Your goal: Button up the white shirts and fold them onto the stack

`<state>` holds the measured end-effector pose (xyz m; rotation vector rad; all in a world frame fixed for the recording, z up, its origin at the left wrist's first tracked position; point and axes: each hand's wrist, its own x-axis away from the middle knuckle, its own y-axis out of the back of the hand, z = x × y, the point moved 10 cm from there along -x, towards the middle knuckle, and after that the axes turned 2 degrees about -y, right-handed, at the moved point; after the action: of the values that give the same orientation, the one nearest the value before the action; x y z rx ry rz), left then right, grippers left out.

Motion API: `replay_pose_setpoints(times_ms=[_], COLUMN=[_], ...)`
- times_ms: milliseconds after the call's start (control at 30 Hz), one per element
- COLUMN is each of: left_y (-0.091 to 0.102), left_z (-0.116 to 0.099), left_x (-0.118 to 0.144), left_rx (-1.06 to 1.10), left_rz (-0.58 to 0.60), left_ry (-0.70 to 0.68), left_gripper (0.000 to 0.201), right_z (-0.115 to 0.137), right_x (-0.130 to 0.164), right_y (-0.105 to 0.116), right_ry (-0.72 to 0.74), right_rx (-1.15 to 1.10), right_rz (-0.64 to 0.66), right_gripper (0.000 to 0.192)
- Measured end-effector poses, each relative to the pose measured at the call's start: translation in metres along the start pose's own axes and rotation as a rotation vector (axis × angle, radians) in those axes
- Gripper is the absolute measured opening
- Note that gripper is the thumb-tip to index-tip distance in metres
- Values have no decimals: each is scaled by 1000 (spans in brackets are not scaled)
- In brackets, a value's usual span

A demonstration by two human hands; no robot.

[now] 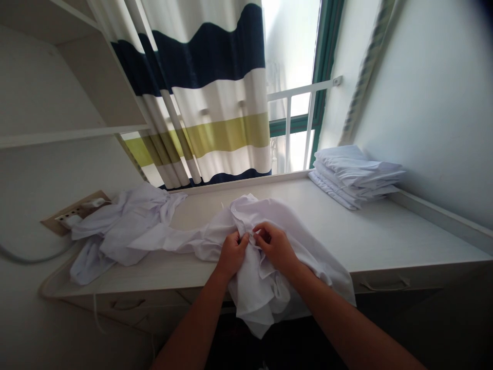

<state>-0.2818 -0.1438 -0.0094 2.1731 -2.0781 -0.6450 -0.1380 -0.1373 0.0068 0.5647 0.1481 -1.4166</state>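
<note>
A white shirt (258, 293) lies bunched over the front edge of the desk, its lower part hanging down. My left hand (233, 252) is closed on the shirt's front, thumb on the cloth. Close beside it, my right hand (275, 246) pinches the same cloth between thumb and fingertips, near what looks like a button on the placket. The collar end points toward the window, and one sleeve (169, 240) stretches left. The button itself is too small to make out clearly.
More crumpled white clothing (131, 221) lies at the desk's left, against a power socket (73, 210). A stack of folded white shirts (354, 174) sits at the back right. The white desk (408, 231) has drawers below. Behind it hang a striped curtain (215, 103) and a window railing (288, 113).
</note>
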Motion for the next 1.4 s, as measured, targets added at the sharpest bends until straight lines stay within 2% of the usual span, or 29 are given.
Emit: replay_pose_setpoints(times_ms=[500,700,867,1400], left_y=[-1,-2,-2,-6], left_z=[-4,-3,-7,-6], left_x=[1,1,1,2], left_rx=[-11,-18,-17,-19], left_rz=[19,26,18,59], left_ry=[-11,-15,-36,-20], left_gripper=[40,40,41,40], right_z=[-8,-11,-12,-13], right_x=[-1,-2,-2,-2], right_y=[-2,-3,-4,-3], right_ry=[-38,-51,-56,-78], right_rx=[-42,-24,-87,-69], right_rz=[15,17,34,34], right_gripper=[12,2,5,8])
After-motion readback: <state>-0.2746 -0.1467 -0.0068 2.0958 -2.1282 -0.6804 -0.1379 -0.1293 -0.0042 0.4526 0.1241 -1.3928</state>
